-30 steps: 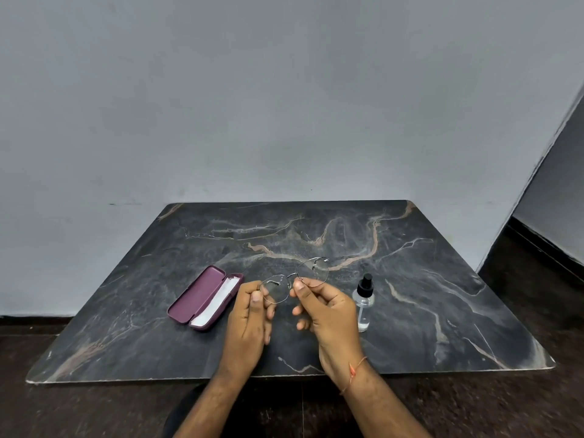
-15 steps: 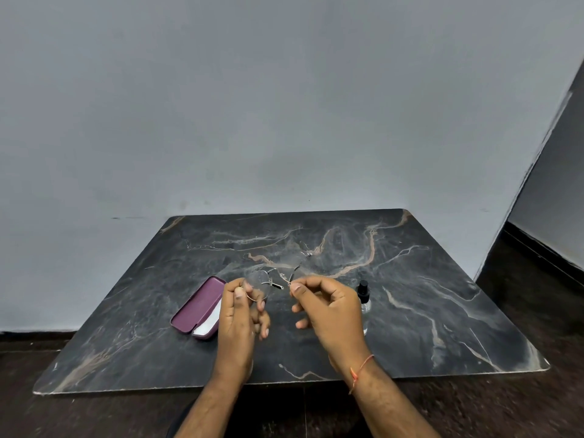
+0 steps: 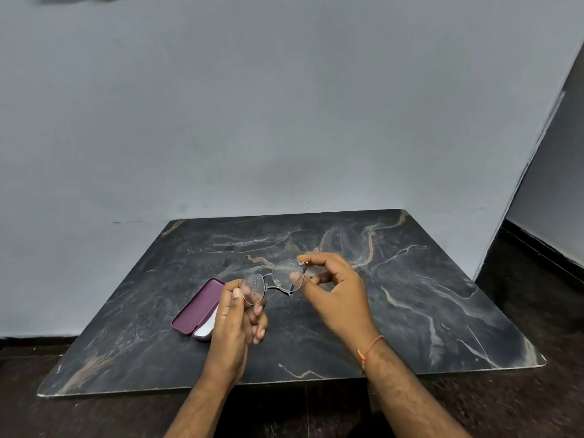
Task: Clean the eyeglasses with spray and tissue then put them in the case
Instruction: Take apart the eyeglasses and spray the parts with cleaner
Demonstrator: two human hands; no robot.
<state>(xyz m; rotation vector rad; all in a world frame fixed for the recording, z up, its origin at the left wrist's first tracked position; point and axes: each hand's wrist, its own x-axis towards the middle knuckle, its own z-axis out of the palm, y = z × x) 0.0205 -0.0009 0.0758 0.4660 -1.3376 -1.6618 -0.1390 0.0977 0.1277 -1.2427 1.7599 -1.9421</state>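
Observation:
Thin metal-framed eyeglasses are held up above the dark marble table, lenses facing me and dotted with droplets. My left hand pinches the left lens rim. My right hand pinches the right rim and hinge. An open maroon case lies on the table just left of my left hand, with a white tissue inside, partly hidden by that hand. The spray bottle is hidden behind my right hand.
A grey wall stands close behind the table. The dark floor shows in front of the table and to its right. A wall corner rises at the far right.
Both hands lifted the eyeglasses higher and turned the lenses toward me. My right hand now covers the spray bottle that stood to its right.

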